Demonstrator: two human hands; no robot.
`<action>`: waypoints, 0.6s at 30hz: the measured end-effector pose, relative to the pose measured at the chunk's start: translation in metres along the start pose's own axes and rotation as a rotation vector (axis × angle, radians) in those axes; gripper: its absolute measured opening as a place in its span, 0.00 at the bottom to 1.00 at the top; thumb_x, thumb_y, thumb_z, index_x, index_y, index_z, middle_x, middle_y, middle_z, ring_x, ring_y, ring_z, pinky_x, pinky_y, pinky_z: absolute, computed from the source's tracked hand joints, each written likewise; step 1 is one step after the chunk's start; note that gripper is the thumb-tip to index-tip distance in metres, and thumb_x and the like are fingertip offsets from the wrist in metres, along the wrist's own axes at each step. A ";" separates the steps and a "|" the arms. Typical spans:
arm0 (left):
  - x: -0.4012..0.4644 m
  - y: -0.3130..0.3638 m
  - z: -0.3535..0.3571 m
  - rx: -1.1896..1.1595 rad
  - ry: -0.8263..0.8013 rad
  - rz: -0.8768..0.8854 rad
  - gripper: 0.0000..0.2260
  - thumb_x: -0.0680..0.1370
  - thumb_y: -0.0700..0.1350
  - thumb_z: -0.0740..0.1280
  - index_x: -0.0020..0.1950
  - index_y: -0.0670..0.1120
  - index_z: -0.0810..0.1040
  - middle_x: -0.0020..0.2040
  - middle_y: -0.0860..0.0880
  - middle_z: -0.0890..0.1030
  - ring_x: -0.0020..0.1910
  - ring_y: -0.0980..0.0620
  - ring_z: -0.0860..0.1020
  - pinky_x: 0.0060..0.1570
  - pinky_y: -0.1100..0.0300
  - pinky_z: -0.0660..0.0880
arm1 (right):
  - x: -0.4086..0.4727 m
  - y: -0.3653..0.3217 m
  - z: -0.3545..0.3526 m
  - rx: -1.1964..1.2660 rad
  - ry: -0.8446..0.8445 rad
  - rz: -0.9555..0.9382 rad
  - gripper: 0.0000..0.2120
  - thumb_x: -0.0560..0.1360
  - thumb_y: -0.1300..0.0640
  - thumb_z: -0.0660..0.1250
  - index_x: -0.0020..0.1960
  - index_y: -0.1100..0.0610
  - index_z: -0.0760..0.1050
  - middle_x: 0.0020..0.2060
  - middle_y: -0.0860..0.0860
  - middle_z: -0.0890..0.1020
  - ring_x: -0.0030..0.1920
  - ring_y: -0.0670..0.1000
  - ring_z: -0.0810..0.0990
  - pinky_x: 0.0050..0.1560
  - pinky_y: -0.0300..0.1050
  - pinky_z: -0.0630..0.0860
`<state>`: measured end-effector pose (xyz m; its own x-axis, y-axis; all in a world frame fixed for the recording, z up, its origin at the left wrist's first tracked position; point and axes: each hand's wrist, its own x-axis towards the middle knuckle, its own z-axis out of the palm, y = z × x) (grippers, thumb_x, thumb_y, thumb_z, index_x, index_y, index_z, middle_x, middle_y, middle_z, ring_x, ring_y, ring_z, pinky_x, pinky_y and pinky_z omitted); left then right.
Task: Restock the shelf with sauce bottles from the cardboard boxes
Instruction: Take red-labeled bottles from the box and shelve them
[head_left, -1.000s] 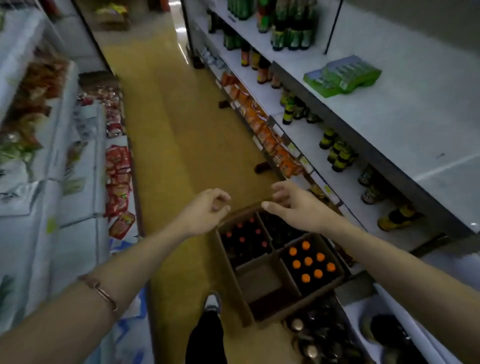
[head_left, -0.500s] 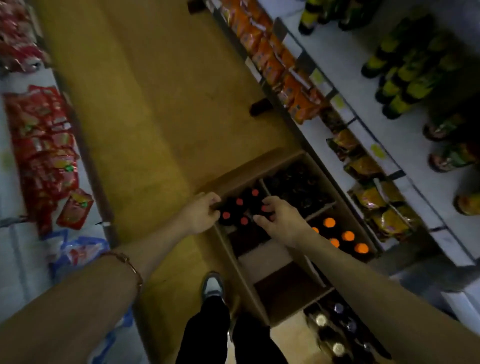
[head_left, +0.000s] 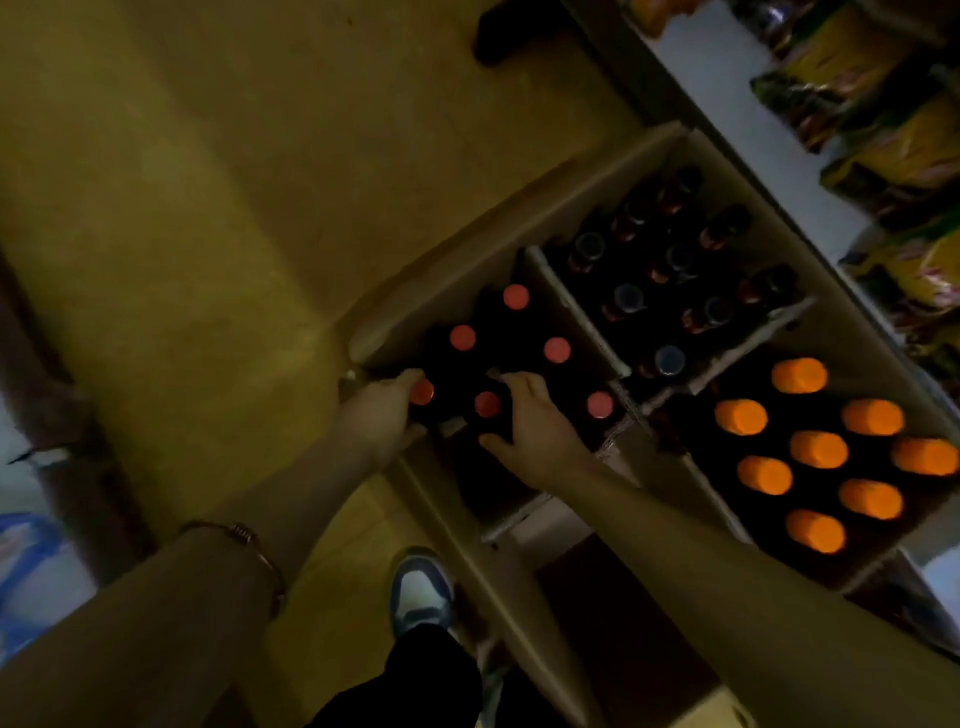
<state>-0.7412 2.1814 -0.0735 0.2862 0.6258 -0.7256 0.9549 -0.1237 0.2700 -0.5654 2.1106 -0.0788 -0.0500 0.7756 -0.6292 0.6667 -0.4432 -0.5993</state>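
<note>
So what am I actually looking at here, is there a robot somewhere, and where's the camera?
There is no robot. A person wears one wide-angle camera on the head, so you look down along both forearms at the shop floor. The left hand and the right hand reach into a cardboard box on the floor. Each curls round a dark bottle: the left one and the right one both have red caps. Whether either bottle has been lifted yet is hard to tell. Neighbouring sections hold dark-capped bottles and orange-capped bottles. At the right runs a shelf with yellow packets. Below is the person's shoe.
</note>
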 end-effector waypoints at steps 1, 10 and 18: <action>0.007 -0.004 0.003 -0.005 0.061 0.029 0.26 0.76 0.45 0.70 0.71 0.47 0.66 0.64 0.44 0.74 0.63 0.42 0.73 0.59 0.50 0.71 | 0.006 0.009 0.008 0.022 -0.006 -0.010 0.35 0.76 0.56 0.71 0.76 0.57 0.57 0.74 0.54 0.59 0.70 0.56 0.68 0.67 0.52 0.70; 0.062 -0.019 -0.007 0.161 -0.189 0.308 0.32 0.71 0.51 0.75 0.72 0.59 0.66 0.69 0.49 0.65 0.68 0.50 0.67 0.64 0.61 0.63 | 0.059 0.041 0.044 0.221 0.049 -0.028 0.34 0.70 0.54 0.77 0.72 0.56 0.68 0.75 0.57 0.63 0.75 0.57 0.61 0.72 0.50 0.63; 0.062 -0.015 0.006 0.296 -0.111 0.352 0.30 0.70 0.63 0.70 0.71 0.62 0.67 0.70 0.55 0.65 0.68 0.51 0.67 0.62 0.51 0.70 | 0.053 0.045 0.054 0.340 0.248 0.023 0.18 0.72 0.61 0.74 0.61 0.62 0.77 0.62 0.58 0.78 0.65 0.55 0.75 0.56 0.31 0.65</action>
<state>-0.7373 2.2168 -0.1262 0.5881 0.4224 -0.6897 0.7751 -0.5377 0.3317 -0.5782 2.1075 -0.1655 0.1698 0.8301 -0.5312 0.3802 -0.5524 -0.7418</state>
